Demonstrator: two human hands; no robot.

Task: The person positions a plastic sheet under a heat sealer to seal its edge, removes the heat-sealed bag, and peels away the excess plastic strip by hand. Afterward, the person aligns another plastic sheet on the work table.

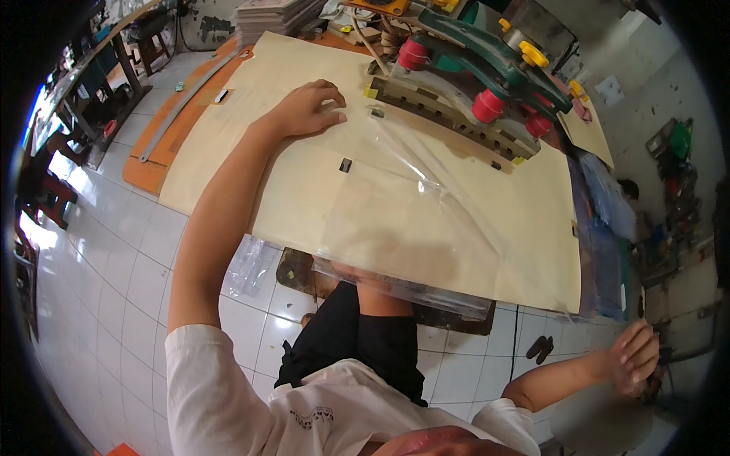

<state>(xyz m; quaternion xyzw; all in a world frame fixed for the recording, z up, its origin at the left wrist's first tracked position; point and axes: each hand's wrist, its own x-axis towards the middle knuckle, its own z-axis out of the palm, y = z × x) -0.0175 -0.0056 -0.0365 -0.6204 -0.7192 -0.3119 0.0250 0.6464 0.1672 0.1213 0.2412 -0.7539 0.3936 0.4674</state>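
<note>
My left hand point(310, 110) rests on the cream sheet point(296, 190) that covers the table, its fingers apart and curved, with nothing seen in them. Just right of it stands a green press point(471, 57) with red knobs and a dark toothed metal bar point(456, 114). Clear plastic film point(426, 186) lies across the sheet from the bar to the front edge. Out at the far right, beyond the table, my right hand point(636, 353) is raised with its fingers curled; what it holds, if anything, I cannot make out.
Clear plastic sheets point(604, 197) lie at the table's right side. A metal strip point(179, 114) rests on the orange board point(144, 175) at left. Stacked sheets point(274, 17) stand behind. A plastic bag point(249, 266) is below the front edge, and sandals point(540, 348) sit on the floor.
</note>
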